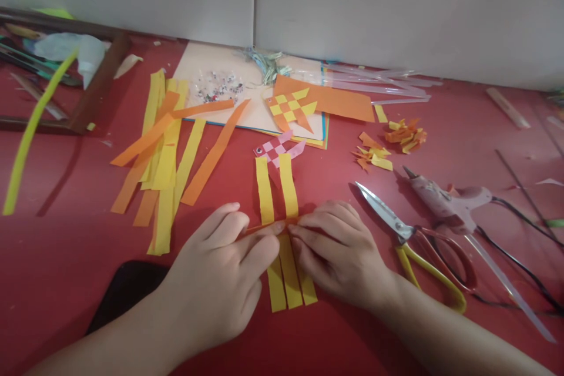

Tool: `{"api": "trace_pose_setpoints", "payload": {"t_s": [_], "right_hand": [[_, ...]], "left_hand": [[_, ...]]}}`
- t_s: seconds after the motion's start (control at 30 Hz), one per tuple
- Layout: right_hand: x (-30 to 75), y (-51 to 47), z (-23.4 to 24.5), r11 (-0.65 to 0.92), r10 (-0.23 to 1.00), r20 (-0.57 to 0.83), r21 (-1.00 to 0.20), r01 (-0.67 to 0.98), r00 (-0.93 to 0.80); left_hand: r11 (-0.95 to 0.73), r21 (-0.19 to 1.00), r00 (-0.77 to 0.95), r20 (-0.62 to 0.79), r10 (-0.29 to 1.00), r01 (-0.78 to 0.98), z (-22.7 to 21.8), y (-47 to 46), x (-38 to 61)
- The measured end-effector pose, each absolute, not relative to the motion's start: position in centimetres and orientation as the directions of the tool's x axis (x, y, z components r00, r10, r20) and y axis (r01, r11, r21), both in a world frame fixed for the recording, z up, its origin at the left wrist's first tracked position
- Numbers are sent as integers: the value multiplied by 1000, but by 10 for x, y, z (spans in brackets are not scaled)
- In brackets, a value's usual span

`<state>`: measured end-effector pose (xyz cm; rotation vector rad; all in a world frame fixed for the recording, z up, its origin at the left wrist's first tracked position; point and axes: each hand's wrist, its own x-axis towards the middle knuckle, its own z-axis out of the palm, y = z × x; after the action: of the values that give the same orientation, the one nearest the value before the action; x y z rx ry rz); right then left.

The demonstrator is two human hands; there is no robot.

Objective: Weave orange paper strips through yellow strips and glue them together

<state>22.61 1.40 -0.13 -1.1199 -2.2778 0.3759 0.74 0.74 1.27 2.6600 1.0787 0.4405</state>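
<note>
Several yellow paper strips (288, 282) lie side by side, pointing away from me. Two of them reach past the far side of my fingers. Across them runs a narrow orange paper strip (291, 221), mostly covered by my fingers. My left hand (215, 276) is closed on its left part, a fingertip pressing near the middle. From the other side my right hand (348, 252) pinches the same strip, its lower fingers resting by the yellow strips. Just beyond lies a pink-and-white woven paper fish (275, 150). Farther back is an orange-and-yellow woven fish (288, 108).
Loose yellow and orange strips (165, 158) lie at left, near a dark phone (127, 291). Scissors (396, 226) and a glue gun (449, 200) with its cord are at right. Behind are paper scraps (405, 135), glue sticks (396, 85), googly eyes (220, 87) and a wooden tray (99, 88).
</note>
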Motion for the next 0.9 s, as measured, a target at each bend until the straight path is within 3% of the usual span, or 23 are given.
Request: {"api": "trace_pose_setpoints", "payload": {"t_s": [0.3, 0.53, 0.67, 0.9], "right_hand": [[230, 11, 3, 612, 790, 348, -473, 634, -504], [249, -4, 26, 613, 778, 122, -362, 702, -616], [251, -12, 21, 655, 750, 173, -326, 682, -638], [243, -17, 12, 635, 767, 195, -367, 680, -611]], "left_hand": [[-771, 308, 717, 289, 635, 558, 5, 11, 8], [-823, 269, 782, 268, 562, 500, 1, 13, 7], [-812, 311, 780, 256, 571, 493, 4, 12, 7], [-804, 265, 762, 264, 592, 533, 7, 12, 5]]}}
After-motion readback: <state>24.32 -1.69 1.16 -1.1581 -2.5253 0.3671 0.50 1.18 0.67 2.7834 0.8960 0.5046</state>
